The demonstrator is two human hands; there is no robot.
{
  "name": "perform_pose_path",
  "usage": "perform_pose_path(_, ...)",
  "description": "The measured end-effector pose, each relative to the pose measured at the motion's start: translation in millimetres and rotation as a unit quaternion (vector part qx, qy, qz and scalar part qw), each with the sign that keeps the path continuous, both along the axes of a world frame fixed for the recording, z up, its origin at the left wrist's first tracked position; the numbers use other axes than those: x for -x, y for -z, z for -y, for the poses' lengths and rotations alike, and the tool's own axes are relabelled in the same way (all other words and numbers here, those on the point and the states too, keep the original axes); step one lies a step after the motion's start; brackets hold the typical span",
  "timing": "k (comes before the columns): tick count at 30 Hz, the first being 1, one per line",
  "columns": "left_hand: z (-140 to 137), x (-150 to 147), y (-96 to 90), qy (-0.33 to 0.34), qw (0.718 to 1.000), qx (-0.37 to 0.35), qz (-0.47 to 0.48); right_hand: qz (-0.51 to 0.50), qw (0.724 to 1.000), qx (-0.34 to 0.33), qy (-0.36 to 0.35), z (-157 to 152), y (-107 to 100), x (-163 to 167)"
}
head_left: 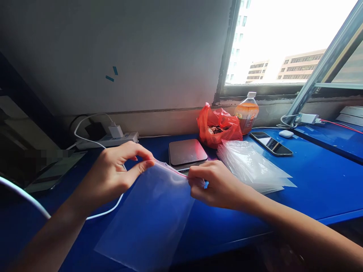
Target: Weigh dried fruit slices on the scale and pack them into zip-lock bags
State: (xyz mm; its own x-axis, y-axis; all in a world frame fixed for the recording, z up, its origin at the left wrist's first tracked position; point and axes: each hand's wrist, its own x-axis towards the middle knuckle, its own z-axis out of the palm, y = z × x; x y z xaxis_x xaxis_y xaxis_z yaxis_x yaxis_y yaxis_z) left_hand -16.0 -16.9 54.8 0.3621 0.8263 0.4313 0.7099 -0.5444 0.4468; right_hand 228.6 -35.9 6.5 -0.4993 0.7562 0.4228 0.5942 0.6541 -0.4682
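Note:
I hold a clear zip-top plastic bag (150,215) with a red seal line above the blue table (317,181). My left hand (119,172) pinches the bag's top left corner between thumb and fingers. My right hand (217,183) pinches the top edge at the right end of the seal. The bag hangs down toward me and looks empty. A small grey scale (187,152) sits just behind the bag.
A stack of clear bags (252,166) lies right of my right hand. Behind it are a red plastic bag (218,126), an orange drink bottle (246,113), a phone (270,143) and an earbud case (286,133). A power strip (110,139) with a white cable sits back left.

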Motion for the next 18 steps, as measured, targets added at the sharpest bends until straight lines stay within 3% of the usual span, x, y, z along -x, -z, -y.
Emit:
perform_pose_path(7,-19,11,5.7,-0.042,0.995,0.052,0.068,0.021,0.998,-0.049,-0.019,6,5,-8)
perform_pose_path(12,-38,35,4.9,-0.050,0.982,0.030,0.182,0.009,0.997,-0.016,-0.069,17,4,-9)
perform_pose_path(15,-33,36,6.5,0.019,0.964,0.069,0.256,-0.084,0.996,0.014,0.015,16,8,-4)
perform_pose_path(18,-19,20,13.6,0.101,0.949,0.122,0.272,-0.168,0.976,-0.036,0.135,8,13,1)
